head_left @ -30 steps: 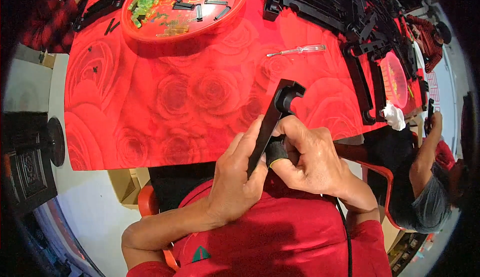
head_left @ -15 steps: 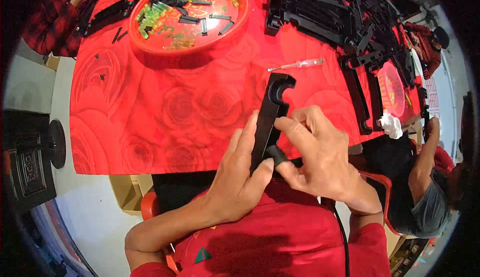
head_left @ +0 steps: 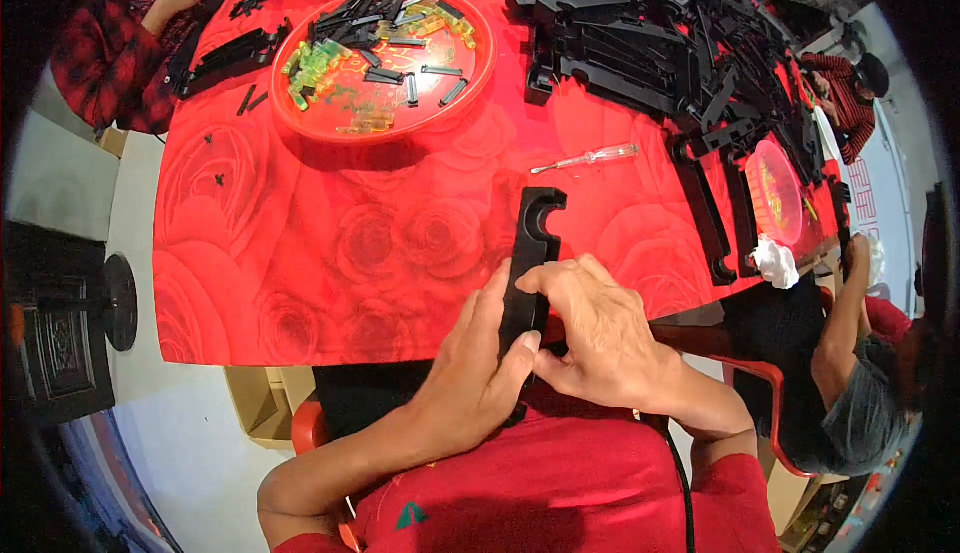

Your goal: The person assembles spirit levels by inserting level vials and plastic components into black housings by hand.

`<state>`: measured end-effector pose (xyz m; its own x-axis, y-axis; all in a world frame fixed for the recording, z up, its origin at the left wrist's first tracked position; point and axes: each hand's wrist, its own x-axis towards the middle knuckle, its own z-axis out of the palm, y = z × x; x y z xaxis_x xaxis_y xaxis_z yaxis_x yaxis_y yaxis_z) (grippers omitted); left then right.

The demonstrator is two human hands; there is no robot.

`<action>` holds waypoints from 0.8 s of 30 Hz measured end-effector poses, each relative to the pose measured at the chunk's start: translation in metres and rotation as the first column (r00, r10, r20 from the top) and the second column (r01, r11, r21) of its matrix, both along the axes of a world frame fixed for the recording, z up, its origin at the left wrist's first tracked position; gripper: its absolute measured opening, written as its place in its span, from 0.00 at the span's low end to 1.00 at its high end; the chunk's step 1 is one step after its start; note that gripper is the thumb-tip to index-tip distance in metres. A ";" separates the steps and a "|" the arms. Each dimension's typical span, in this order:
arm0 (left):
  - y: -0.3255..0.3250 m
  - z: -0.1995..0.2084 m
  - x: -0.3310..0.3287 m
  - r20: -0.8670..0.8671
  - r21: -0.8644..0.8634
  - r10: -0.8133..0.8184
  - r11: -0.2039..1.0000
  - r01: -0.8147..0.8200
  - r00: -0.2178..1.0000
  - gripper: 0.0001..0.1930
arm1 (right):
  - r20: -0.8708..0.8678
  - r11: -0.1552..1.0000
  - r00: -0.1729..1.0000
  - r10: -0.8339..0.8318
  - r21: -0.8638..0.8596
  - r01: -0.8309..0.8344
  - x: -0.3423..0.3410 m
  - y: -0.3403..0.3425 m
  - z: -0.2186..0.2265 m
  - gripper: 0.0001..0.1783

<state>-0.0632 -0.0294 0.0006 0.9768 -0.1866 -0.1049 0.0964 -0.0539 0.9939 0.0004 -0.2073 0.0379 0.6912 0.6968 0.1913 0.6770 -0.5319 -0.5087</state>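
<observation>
Within the left grip [head_left: 466, 361], a notched black bar [head_left: 520, 308].

Red characters [head_left: 862, 190], too distorted to read, stand on the pale panel [head_left: 888, 143].

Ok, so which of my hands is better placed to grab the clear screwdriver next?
Probably your right hand: it lies closer to the handle of the screwdriver, while your left hand holds the black part between thumb and fingers.
</observation>
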 end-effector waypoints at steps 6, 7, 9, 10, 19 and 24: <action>0.105 0.055 0.013 0.257 0.035 0.367 0.921 -0.388 0.894 0.31 | 0.047 0.994 0.999 -0.022 -0.105 0.027 0.027 -0.006 -0.003 0.35; 0.103 0.052 -0.071 0.261 0.028 0.355 0.927 -0.375 0.898 0.31 | 0.045 0.990 0.999 -0.028 -0.136 0.034 0.029 -0.009 0.000 0.36; 0.226 0.028 -0.166 0.269 0.007 0.334 0.937 -0.348 0.903 0.31 | 0.032 0.990 0.998 -0.050 -0.128 0.054 0.031 -0.014 -0.003 0.35; 0.262 0.018 -0.206 0.270 -0.007 0.335 0.938 -0.347 0.903 0.30 | 0.009 0.989 0.999 -0.040 -0.145 0.041 0.032 -0.012 -0.004 0.35; 0.406 -0.083 -0.471 0.342 -0.160 0.400 0.916 -0.367 0.850 0.29 | -0.010 0.984 0.999 0.034 -0.175 -0.036 0.029 0.006 -0.004 0.26; 0.525 -0.125 -0.508 0.386 -0.237 0.379 0.922 -0.306 0.841 0.29 | -0.047 0.980 0.997 -0.062 -0.190 0.052 0.023 -0.008 -0.003 0.32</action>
<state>-0.5710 0.4961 -0.1241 0.9256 0.1894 0.3278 -0.3453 0.0676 0.9361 0.0230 -0.2152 0.0346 0.7364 0.6761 0.0227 0.6180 -0.6587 -0.4291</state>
